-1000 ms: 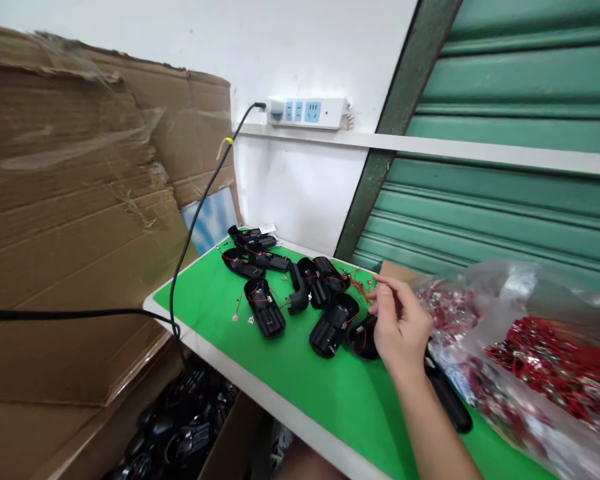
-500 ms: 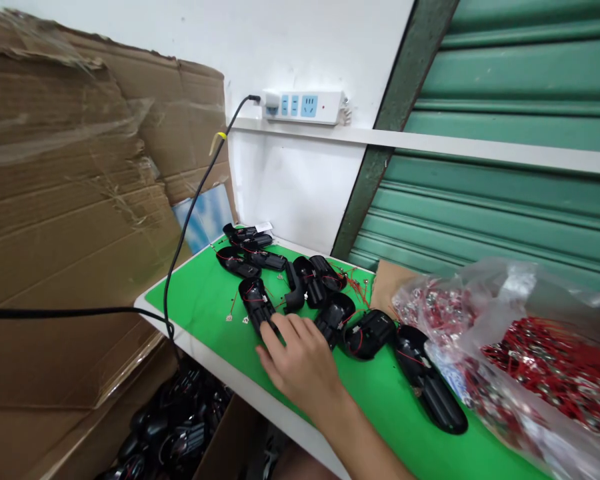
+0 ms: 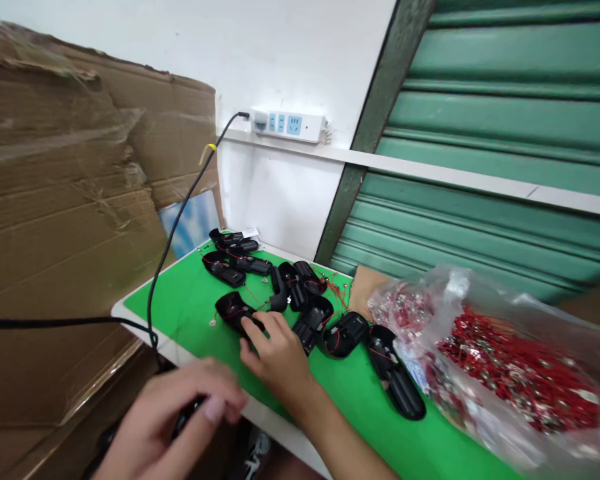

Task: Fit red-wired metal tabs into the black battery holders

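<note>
Cardboard: tall brown sheet (image 3: 55, 233) along the left side.
Left hand: near left (image 3: 153, 417), blurred, in front of the table's near edge; its fingers curl towards the thumb. Black shows between them, but I cannot tell whether anything is gripped.
Cable: black (image 3: 183, 203), running from the far power strip (image 3: 290, 125) down past the table's left corner.
Shell: black, with a red wire (image 3: 229, 307), on the left part of the green mat (image 3: 190, 333); its right end is under the right hand.
Right hand: over the mat (image 3: 283, 357), fingers and thumb bent, touching the shell's right end; I cannot tell whether they are closed on it.
Other shells: black; a cluster far left (image 3: 223, 269), more in the middle, one long one (image 3: 397, 373) at right.
Loose wires: red (image 3: 336, 288), at the mat's far edge.
Bag: clear plastic (image 3: 460, 283), right, full of red wires (image 3: 520, 373).
Shutter: green (image 3: 505, 120), far right.
</note>
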`<state>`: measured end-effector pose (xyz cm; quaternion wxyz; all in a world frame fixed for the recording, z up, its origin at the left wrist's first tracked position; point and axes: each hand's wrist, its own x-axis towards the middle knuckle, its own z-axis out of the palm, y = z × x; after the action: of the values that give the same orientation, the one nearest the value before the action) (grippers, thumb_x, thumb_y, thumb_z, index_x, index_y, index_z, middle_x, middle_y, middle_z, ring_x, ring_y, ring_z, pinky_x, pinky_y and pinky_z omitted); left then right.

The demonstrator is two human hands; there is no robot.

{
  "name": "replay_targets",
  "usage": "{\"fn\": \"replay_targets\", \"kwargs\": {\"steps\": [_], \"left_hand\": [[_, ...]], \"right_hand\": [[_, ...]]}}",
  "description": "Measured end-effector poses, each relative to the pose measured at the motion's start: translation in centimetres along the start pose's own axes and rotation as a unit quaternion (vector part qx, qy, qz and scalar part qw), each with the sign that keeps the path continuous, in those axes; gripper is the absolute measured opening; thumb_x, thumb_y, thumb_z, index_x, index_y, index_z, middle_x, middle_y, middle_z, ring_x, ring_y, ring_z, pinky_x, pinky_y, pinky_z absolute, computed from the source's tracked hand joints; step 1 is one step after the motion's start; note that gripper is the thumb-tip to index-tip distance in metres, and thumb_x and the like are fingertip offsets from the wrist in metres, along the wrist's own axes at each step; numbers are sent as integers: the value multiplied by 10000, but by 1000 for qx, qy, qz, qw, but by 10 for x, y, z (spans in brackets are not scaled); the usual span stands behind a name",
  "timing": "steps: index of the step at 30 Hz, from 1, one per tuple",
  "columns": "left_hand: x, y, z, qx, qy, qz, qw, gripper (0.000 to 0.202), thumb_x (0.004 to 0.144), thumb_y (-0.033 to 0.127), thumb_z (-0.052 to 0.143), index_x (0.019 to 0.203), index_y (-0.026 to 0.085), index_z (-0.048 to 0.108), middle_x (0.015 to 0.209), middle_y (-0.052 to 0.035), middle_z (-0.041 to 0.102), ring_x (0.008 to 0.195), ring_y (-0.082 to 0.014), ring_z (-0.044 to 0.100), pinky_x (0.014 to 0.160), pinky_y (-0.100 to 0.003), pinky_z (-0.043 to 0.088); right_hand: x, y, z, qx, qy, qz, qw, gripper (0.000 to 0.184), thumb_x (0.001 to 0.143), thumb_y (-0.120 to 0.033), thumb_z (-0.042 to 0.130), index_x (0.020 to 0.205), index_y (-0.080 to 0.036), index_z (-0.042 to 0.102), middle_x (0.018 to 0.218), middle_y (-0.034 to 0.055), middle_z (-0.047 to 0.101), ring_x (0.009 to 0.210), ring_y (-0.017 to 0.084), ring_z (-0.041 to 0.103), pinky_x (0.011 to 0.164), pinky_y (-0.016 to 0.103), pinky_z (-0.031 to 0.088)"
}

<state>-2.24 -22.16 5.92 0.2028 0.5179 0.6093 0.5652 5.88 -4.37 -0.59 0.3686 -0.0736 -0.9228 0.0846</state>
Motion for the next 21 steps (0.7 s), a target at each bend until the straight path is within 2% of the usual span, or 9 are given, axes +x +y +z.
{"fn": "replay_targets", "kwargs": {"steps": [2,4,6,8,11,13,16,19,21], "left_hand": [[45,14,-3,-42,124,64,989,163,981,277,581,939,238,733,823,-26,704,858,-155,659,800,-228,532],[100,20,-4,-144,170,101,970,103,935,281,653,899,220,728,767,-5,664,783,-127,635,758,-213,523],[159,17,0,-299,108,81,945,146,892,333,674,890,192,712,702,9,615,692,-116,609,717,-231,532],[212,5,11,-424,3,8,906,207,880,364,648,948,176,701,742,8,626,672,-111,610,706,-254,541],[261,-22,44,-502,-132,-91,850,239,883,309,626,1058,161,693,853,-23,678,778,-131,663,769,-278,550],[268,-39,72,-480,-219,-137,838,260,877,274,650,1097,141,692,968,-70,711,905,-159,683,845,-301,548],[251,-50,103,-458,-301,-179,817,297,871,262,681,1154,176,688,1154,-90,720,1054,-186,681,935,-329,533],[226,-49,113,-445,-394,-247,765,448,903,372,635,1317,201,624,1297,-113,697,1075,-246,703,940,-415,547],[215,-47,113,-425,-469,-301,713,549,917,484,572,1372,178,583,1197,-129,739,970,-279,735,860,-454,574]], "right_hand": [[5,3,-16,81,33,4,996,293,893,-182,642,1176,-169,715,1069,101,717,977,239,638,856,367,589],[10,10,-37,149,62,13,987,300,871,-170,635,1155,-186,731,1063,86,718,954,207,650,847,344,586],[14,23,-62,176,78,37,981,311,837,-157,646,1124,-202,756,1025,69,725,956,200,672,865,343,577],[12,43,-86,201,81,59,975,318,838,-156,650,1124,-221,773,1028,58,740,922,183,694,851,322,575],[0,77,-113,268,112,131,948,280,899,-222,665,1147,-275,784,1069,47,764,987,187,718,875,305,576],[-11,96,-120,333,159,176,913,290,923,-278,680,1200,-298,764,1099,48,774,1016,197,736,870,302,588],[-26,110,-119,369,195,205,885,368,919,-343,713,1282,-282,719,1178,80,768,1104,235,729,951,370,590],[-34,110,-116,369,201,211,883,451,916,-388,715,1345,-259,667,1240,119,746,1157,269,714,1000,458,579],[-37,107,-116,358,197,224,885,463,925,-383,694,1366,-250,645,1280,135,727,1184,275,702,1003,476,581]]}}
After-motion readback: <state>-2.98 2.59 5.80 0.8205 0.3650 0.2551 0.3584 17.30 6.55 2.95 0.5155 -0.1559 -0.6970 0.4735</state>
